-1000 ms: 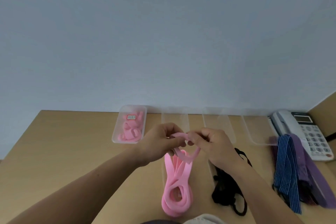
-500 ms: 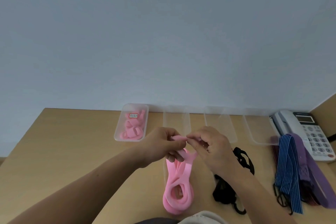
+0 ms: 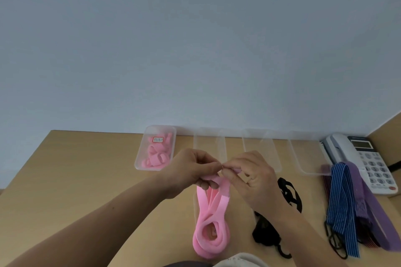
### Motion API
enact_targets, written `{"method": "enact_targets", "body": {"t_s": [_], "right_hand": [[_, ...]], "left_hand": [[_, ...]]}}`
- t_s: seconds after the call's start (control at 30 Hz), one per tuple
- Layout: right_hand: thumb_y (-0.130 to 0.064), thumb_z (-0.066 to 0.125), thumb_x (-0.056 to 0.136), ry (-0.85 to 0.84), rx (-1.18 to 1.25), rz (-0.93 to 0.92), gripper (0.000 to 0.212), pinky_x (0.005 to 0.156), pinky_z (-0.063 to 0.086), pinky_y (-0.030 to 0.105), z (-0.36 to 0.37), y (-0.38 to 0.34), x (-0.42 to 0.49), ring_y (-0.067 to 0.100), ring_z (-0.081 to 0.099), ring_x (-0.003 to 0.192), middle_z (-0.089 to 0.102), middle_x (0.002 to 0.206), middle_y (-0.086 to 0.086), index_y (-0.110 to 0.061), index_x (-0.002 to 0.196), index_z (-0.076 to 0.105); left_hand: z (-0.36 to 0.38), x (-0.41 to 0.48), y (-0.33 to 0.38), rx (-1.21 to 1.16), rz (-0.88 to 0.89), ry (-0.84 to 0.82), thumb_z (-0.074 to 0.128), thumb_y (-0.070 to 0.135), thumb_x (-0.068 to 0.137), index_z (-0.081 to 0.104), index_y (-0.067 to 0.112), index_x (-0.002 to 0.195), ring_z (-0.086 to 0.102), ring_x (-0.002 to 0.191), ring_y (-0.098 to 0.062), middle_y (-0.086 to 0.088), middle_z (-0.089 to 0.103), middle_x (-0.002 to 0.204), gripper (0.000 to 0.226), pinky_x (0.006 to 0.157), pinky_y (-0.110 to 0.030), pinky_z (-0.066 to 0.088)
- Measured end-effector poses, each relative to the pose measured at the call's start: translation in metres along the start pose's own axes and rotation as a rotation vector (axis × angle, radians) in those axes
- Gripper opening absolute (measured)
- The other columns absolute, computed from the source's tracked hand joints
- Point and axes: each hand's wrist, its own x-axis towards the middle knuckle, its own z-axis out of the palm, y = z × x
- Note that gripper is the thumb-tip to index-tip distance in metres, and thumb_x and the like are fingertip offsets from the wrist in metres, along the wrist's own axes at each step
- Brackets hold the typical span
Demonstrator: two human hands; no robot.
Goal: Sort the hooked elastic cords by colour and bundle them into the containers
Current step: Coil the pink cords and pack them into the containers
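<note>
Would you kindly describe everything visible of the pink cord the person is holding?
The pink cord is a flat, wide band that looks like soft, matte elastic. Both the left hand and the right hand pinch its upper end above the table. Several folded strands hang down side by side, and the lower part lies in a loose oval coil on the table. Its hooks cannot be made out.
</note>
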Motion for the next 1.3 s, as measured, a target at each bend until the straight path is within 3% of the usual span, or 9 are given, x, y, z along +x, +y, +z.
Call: {"method": "enact_targets", "body": {"t_s": [0.1, 0.23, 0.43, 0.57, 0.73, 0.87, 1.07, 1.17, 1.3], "right_hand": [[-0.035, 0.072, 0.083, -0.045, 0.240, 0.264, 0.016, 0.070, 0.051, 0.020, -0.002, -0.004, -0.001, 0.009, 0.062, 0.080, 0.066, 0.088, -0.016, -0.023, 0.094, 0.073], [-0.025, 0.073, 0.086, -0.166, 0.429, 0.574, 0.017, 0.072, 0.056, 0.026, -0.001, -0.004, -0.001, 0.006, 0.068, 0.081, 0.072, 0.089, -0.015, -0.034, 0.099, 0.070], [-0.022, 0.074, 0.083, -0.193, 0.479, 0.620, 0.008, 0.060, 0.052, 0.019, -0.005, -0.012, 0.002, 0.006, 0.067, 0.068, 0.071, 0.078, -0.010, -0.025, 0.090, 0.071], [-0.015, 0.071, 0.085, -0.186, 0.552, 0.630, 0.006, 0.055, 0.048, 0.019, -0.005, -0.017, 0.002, 0.005, 0.060, 0.055, 0.065, 0.063, -0.011, -0.019, 0.088, 0.067], [-0.008, 0.069, 0.086, -0.202, 0.541, 0.596, 0.012, 0.057, 0.050, 0.020, -0.006, -0.017, 0.002, 0.009, 0.061, 0.055, 0.066, 0.065, -0.004, -0.019, 0.090, 0.066], [-0.010, 0.072, 0.085, -0.192, 0.314, 0.415, 0.022, 0.063, 0.049, 0.015, -0.006, -0.015, 0.000, 0.005, 0.063, 0.069, 0.067, 0.081, -0.017, -0.031, 0.089, 0.066], [-0.014, 0.072, 0.084, -0.109, 0.213, 0.230, 0.011, 0.066, 0.047, 0.013, -0.001, -0.012, -0.004, 0.007, 0.062, 0.078, 0.064, 0.084, -0.014, -0.021, 0.091, 0.068], [-0.006, 0.075, 0.082, -0.106, 0.275, 0.322, 0.020, 0.067, 0.048, 0.014, -0.001, -0.012, -0.004, 0.008, 0.064, 0.078, 0.066, 0.085, -0.013, -0.024, 0.089, 0.068], [0.006, 0.072, 0.080, -0.173, 0.630, 0.576, 0.025, 0.067, 0.052, 0.020, -0.006, -0.016, -0.003, 0.006, 0.066, 0.073, 0.070, 0.084, -0.007, -0.014, 0.095, 0.068]], "left_hand": [[-0.003, 0.001, -0.001, 0.024, 0.037, 0.024, 0.071, 0.004, 0.086, 0.071, 0.005, 0.087, 0.068, 0.073, -0.023, -0.016, 0.073, 0.080, 0.001, 0.066, -0.029, 0.054], [-0.004, 0.004, -0.002, 0.087, 0.096, 0.042, 0.076, 0.005, 0.082, 0.070, 0.009, 0.090, 0.066, 0.071, -0.022, -0.011, 0.071, 0.076, 0.010, 0.067, -0.029, 0.053], [-0.007, 0.010, -0.010, 0.235, 0.063, 0.005, 0.075, 0.023, 0.086, 0.070, 0.016, 0.110, 0.066, 0.077, -0.009, -0.001, 0.071, 0.084, 0.026, 0.075, -0.025, 0.053], [-0.007, 0.006, -0.011, 0.307, 0.062, -0.056, 0.068, 0.039, 0.086, 0.073, 0.020, 0.098, 0.059, 0.078, -0.009, 0.004, 0.068, 0.082, 0.024, 0.076, -0.031, 0.049], [-0.005, 0.006, -0.008, 0.189, 0.073, -0.042, 0.069, 0.015, 0.090, 0.066, 0.003, 0.096, 0.068, 0.071, -0.021, -0.015, 0.073, 0.089, 0.014, 0.073, -0.037, 0.058], [-0.003, 0.004, -0.007, 0.106, 0.047, -0.036, 0.069, 0.010, 0.089, 0.064, 0.000, 0.096, 0.067, 0.069, -0.022, -0.016, 0.073, 0.086, 0.012, 0.066, -0.034, 0.056], [0.000, 0.002, -0.006, -0.122, -0.036, -0.025, 0.068, 0.011, 0.090, 0.068, 0.005, 0.087, 0.062, 0.067, -0.024, -0.017, 0.068, 0.079, 0.006, 0.061, -0.029, 0.054], [0.002, 0.000, -0.007, -0.122, -0.002, 0.000, 0.070, 0.004, 0.087, 0.068, 0.003, 0.089, 0.064, 0.067, -0.022, -0.015, 0.069, 0.079, 0.004, 0.063, -0.028, 0.054], [0.006, -0.002, -0.009, -0.045, 0.100, 0.075, 0.073, -0.003, 0.082, 0.067, 0.002, 0.090, 0.064, 0.068, -0.024, -0.013, 0.069, 0.080, 0.011, 0.064, -0.030, 0.054]]}}
